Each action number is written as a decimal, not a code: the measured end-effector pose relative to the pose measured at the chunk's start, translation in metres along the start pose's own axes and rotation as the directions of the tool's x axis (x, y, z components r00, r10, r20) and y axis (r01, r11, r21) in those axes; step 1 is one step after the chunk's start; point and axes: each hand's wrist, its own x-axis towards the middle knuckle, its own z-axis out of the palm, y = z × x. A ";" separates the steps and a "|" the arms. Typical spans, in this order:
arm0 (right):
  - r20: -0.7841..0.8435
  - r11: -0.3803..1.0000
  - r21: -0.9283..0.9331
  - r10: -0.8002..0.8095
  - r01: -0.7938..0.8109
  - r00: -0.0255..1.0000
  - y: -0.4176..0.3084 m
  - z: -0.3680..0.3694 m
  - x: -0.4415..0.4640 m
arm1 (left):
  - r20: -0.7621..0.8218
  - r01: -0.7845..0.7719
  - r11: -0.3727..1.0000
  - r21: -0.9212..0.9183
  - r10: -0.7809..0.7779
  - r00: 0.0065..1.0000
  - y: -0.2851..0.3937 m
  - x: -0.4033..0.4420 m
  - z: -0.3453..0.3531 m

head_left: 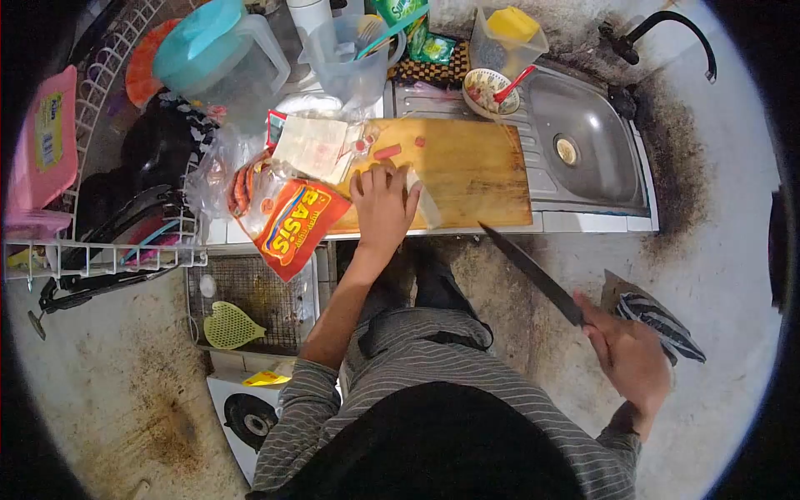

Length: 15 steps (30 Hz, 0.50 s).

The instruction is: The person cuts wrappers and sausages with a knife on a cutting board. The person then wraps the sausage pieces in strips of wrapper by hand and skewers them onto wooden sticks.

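Observation:
My right hand (625,350) is closed around the handle of a long dark kitchen knife (533,275). The blade points up and left, its tip just off the front edge of the wooden cutting board (479,179). On the board's left part lies my left hand (385,208), palm down with the fingers apart. Beside its thumb is a pale, flat strip (427,204) whose kind I cannot make out. Beyond the fingertips sit small red sausage pieces (387,152). Left of this hand are a red and yellow packet (300,221) and red sausages (242,187) in clear plastic.
A steel sink (587,125) with a black faucet (667,25) is at right. Behind the board stands a bowl (492,92) with a red spoon. A white wire rack (100,258) and a pitcher (217,58) are left. Below are a stove (242,417) and green strainer (229,327).

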 end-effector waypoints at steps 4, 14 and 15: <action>-0.377 0.983 0.155 -0.035 0.100 0.925 0.011 0.032 0.039 | 0.104 0.035 0.997 -0.062 -0.028 0.994 0.008 0.008 -0.005; -0.561 0.967 0.201 -0.018 0.157 0.827 0.018 0.122 0.189 | 0.271 0.187 0.981 -0.052 -0.167 0.948 0.007 0.029 0.003; -0.564 0.965 0.199 -0.031 0.172 0.825 0.017 0.122 0.196 | 0.266 0.168 0.983 -0.068 -0.144 0.953 0.007 0.029 0.003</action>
